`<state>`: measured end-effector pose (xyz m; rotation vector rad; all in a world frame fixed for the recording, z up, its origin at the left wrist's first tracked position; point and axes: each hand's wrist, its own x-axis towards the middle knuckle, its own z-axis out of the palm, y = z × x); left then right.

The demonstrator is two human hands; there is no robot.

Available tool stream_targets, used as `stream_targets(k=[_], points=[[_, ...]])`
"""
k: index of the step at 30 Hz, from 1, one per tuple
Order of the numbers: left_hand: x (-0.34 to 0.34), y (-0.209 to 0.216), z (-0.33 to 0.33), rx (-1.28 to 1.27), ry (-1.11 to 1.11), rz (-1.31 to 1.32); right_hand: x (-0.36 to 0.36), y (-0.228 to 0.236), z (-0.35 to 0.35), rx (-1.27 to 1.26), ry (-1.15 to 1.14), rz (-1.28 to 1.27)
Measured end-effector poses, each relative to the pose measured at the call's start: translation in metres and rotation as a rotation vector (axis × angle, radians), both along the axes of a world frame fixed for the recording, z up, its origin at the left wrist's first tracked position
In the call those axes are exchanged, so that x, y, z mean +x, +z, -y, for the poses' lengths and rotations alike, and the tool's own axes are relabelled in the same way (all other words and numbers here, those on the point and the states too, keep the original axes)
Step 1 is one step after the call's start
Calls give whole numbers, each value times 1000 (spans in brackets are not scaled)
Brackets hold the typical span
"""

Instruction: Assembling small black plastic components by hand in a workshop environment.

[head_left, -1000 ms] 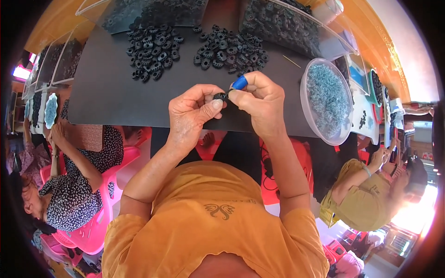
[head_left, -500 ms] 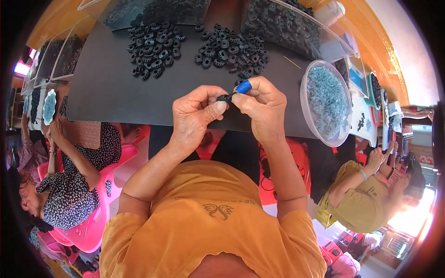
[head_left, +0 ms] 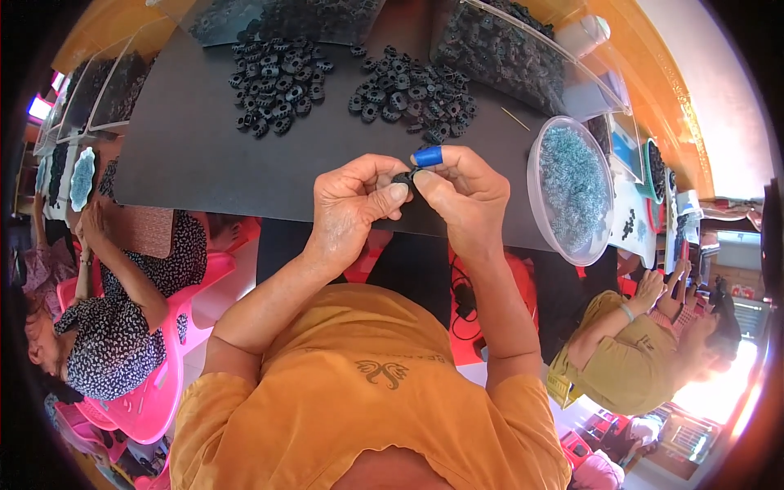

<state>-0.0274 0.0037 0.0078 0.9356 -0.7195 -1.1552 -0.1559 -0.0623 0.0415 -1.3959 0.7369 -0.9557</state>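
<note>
Near the front edge of the dark table (head_left: 204,163), a small black plastic claw clip (head_left: 402,177) is held between both hands. My left hand (head_left: 349,206) pinches it between thumb and bent fingers. My right hand (head_left: 467,196) grips its other side with thumb and forefinger; a blue cover (head_left: 427,156) wraps that fingertip. The fingers hide much of the clip. Beyond the hands lie two heaps of similar black pieces, a left heap (head_left: 278,86) and a right heap (head_left: 412,91). A clear round bowl (head_left: 535,184) of small bluish, shiny coil-like pieces (head_left: 574,184) stands to the right.
Clear bins of black pieces stand at the back, one at the back left (head_left: 286,20) and another at the back right (head_left: 502,57). A thin stick (head_left: 514,118) lies near the bowl. People sit at left (head_left: 114,343) and right (head_left: 637,359), beside other work surfaces.
Both hands have shifted slightly right in the picture with the clip between them. My right forefinger now lies flatter over it. The whole view has moved a little.
</note>
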Motion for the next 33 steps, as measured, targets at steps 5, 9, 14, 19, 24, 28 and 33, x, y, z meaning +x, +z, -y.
stream_targets(k=[5, 9, 14, 19, 24, 28, 33], points=[[2, 1, -1, -1, -40, 10, -6, 3, 5, -75, 48, -106], [1, 1, -1, -24, -62, 11, -12, 2, 8, -90, 77, -193], [1, 0, -2, -26, -70, -1, -12, 8, 8, -23, 102, -198], [-2, -2, -4, -30, -38, 46, -14, 14, 10, -17, 143, -301], [-3, -2, -4, -35, 8, 173, -18, 0, 9, -201, 112, -384], [-6, -2, -5, -62, 43, 311, -16, -7, 5, -241, 86, -357], [-7, 1, -2, -97, 65, 591, -18, -5, 4, -462, 50, -408]])
